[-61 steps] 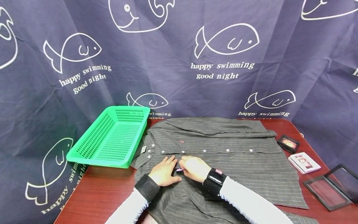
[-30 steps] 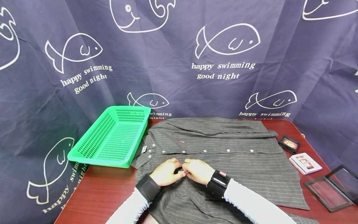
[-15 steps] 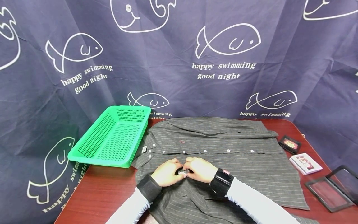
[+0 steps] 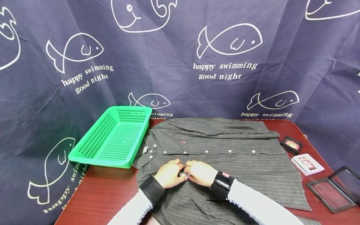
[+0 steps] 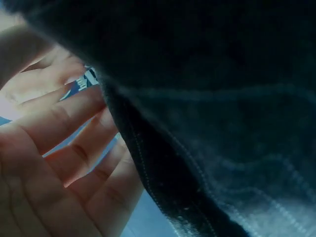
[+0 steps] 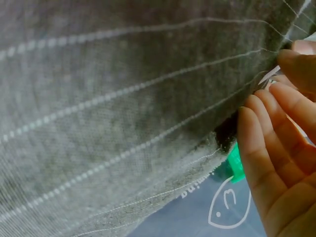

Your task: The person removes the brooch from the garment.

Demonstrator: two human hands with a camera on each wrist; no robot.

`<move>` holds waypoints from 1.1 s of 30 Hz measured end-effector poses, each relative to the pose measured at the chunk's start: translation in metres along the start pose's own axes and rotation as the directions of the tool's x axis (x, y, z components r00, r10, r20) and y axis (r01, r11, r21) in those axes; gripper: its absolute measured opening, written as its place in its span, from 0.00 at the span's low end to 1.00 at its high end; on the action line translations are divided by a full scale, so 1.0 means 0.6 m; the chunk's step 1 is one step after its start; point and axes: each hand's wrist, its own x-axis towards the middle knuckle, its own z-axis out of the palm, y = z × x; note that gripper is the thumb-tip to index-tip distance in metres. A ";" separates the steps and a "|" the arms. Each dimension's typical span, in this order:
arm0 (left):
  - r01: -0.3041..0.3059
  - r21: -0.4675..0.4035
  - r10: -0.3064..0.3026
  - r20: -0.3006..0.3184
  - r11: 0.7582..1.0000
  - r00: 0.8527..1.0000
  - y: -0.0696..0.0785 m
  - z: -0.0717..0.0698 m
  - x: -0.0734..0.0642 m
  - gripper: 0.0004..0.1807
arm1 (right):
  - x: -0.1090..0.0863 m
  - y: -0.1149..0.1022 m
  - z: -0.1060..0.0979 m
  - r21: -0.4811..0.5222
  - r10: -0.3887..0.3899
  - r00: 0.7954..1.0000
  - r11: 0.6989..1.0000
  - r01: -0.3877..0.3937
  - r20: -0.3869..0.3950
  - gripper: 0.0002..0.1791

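A dark grey pinstriped shirt with a row of white buttons lies spread on the table. My left hand and right hand meet over its near front panel, fingers curled and tips almost touching. Between their thumbs and fingers they pinch a small pale, shiny object, mostly hidden; its kind cannot be told. In the right wrist view, a thin whitish edge of this object shows at the fingertips. The left wrist view is dark, with the left hand's fingers beside the shirt cloth.
A green plastic basket stands at the left, against the shirt's collar. On the right of the red-brown table lie a black box with a picture, a stack of white cards and a black-framed clear case.
Two seconds ago the left hand lay flat on the shirt while the right held a thin purplish item. The left fingers have since curled in and both hands came together around the pale object.
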 end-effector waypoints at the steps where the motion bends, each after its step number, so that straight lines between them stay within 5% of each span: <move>1: 0.001 0.006 -0.001 -0.001 1.000 1.000 0.001 0.000 0.000 0.15 | 0.000 -0.001 0.001 -0.010 -0.002 1.000 1.000 0.002 -0.002 0.09; 33: 0.004 0.105 0.003 -0.069 0.994 0.998 0.002 0.023 0.005 0.15 | -0.003 -0.016 0.016 -0.223 -0.054 0.998 0.974 0.049 -0.015 0.06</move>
